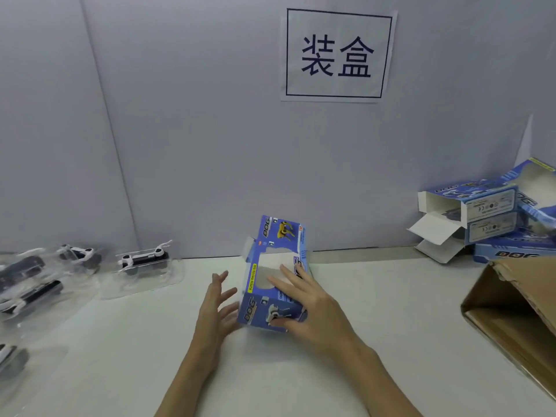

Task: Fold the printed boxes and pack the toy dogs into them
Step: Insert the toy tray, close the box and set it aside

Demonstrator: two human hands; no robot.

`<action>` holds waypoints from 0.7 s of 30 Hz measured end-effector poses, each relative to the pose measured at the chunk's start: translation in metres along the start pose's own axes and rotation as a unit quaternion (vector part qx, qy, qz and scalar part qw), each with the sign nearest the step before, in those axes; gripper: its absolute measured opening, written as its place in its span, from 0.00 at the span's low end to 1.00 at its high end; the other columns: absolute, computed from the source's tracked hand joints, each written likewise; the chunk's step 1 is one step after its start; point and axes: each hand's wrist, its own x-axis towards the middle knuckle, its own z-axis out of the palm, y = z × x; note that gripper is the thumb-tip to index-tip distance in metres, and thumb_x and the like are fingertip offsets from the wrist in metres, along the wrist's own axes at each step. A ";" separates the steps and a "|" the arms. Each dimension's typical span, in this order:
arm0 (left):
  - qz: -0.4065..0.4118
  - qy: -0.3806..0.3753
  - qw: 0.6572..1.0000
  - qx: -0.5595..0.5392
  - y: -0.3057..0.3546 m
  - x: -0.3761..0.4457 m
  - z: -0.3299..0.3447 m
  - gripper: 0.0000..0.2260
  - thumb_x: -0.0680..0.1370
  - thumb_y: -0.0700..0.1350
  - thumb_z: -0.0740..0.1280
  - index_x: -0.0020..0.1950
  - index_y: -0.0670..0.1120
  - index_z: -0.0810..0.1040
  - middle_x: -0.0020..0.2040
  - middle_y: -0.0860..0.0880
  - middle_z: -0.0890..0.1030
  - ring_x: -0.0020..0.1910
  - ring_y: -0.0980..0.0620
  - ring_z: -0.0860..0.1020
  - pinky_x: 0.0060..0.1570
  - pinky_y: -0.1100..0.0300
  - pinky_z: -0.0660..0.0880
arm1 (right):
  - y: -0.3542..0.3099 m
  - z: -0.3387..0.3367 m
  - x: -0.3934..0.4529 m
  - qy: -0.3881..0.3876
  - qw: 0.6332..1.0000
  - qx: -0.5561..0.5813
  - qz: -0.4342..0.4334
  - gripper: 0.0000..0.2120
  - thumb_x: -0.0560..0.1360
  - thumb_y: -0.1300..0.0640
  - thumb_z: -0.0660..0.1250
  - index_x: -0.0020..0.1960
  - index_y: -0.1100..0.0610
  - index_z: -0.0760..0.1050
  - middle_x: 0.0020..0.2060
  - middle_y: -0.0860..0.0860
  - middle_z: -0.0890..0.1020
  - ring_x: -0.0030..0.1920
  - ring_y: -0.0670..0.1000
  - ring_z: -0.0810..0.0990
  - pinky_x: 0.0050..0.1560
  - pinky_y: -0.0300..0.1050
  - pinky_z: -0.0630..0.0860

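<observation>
A blue printed box [272,257] with a cut-out window lies on the white table, its far flap raised. My right hand [304,305] lies over the near right part of the box, fingers stretched across the window and thumb under the near end. My left hand [215,305] is just left of the box with fingers spread and straight, the fingertips close to its left side. Black and white toy dogs in clear plastic trays [144,260] lie at the left.
A stack of unfolded blue printed boxes [487,215] sits at the back right by the wall. A brown cardboard carton [517,314] lies open on its side at the right edge. A grey wall with a printed sign [337,54] stands behind the table.
</observation>
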 end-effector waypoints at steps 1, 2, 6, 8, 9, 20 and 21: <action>-0.010 -0.005 1.000 -0.013 -0.001 0.002 -0.001 0.32 0.67 0.79 0.67 0.67 0.67 0.77 0.64 0.50 0.82 0.57 0.45 0.85 0.51 0.41 0.84 | -0.005 -0.003 -0.003 -0.022 0.999 0.010 -0.027 0.36 0.75 0.41 0.75 0.76 0.29 0.60 0.79 0.31 0.57 0.81 0.36 0.48 0.74 0.44 0.70; -0.018 -0.016 0.999 -0.032 0.000 0.002 -0.001 0.30 0.67 0.78 0.69 0.66 0.68 0.77 0.62 0.51 0.84 0.56 0.44 0.86 0.50 0.40 0.84 | -0.010 -0.005 -0.006 -0.039 0.998 0.017 -0.051 0.34 0.74 0.38 0.75 0.75 0.30 0.64 0.79 0.31 0.60 0.80 0.35 0.51 0.75 0.42 0.69; 0.004 -0.018 0.999 -0.033 0.013 0.005 0.004 0.16 0.82 0.47 0.69 0.69 0.52 0.74 0.54 0.41 0.86 0.43 0.46 0.87 0.35 0.59 0.81 | -0.027 -0.005 -0.011 0.045 0.992 0.092 -0.074 0.26 0.76 0.31 0.67 0.72 0.37 0.75 0.72 0.33 0.73 0.74 0.37 0.69 0.65 0.43 0.78; 0.027 -0.053 0.998 -0.030 0.027 0.006 0.005 0.18 0.76 0.39 0.70 0.66 0.40 0.75 0.56 0.36 0.82 0.43 0.44 0.83 0.39 0.60 0.78 | -0.030 -0.004 -0.006 0.155 0.967 0.199 -0.023 0.19 0.80 0.44 0.69 0.71 0.41 0.76 0.70 0.36 0.76 0.71 0.43 0.74 0.56 0.39 0.80; 0.038 -0.075 0.996 -0.027 0.034 0.005 0.007 0.23 0.72 0.38 0.69 0.67 0.37 0.73 0.57 0.37 0.81 0.47 0.41 0.81 0.45 0.56 0.76 | -0.029 -0.004 -0.005 0.196 0.949 0.245 0.013 0.18 0.81 0.49 0.69 0.70 0.42 0.76 0.69 0.38 0.77 0.69 0.44 0.76 0.54 0.37 0.80; 0.004 -0.165 0.982 -0.092 0.029 -0.045 0.030 0.40 0.62 0.57 0.75 0.72 0.45 0.73 0.54 0.42 0.85 0.42 0.45 0.85 0.35 0.54 0.81 | -0.036 -0.007 -0.005 0.161 0.872 0.449 0.110 0.28 0.81 0.58 0.70 0.77 0.44 0.65 0.73 0.43 0.74 0.71 0.54 0.76 0.61 0.66 0.80; 0.006 -0.161 0.982 -0.096 0.029 -0.044 0.030 0.39 0.63 0.57 0.75 0.72 0.46 0.73 0.54 0.42 0.85 0.43 0.45 0.85 0.35 0.54 0.81 | -0.037 -0.007 -0.005 0.155 0.870 0.455 0.111 0.29 0.79 0.55 0.70 0.77 0.43 0.65 0.74 0.46 0.74 0.70 0.56 0.77 0.61 0.67 0.79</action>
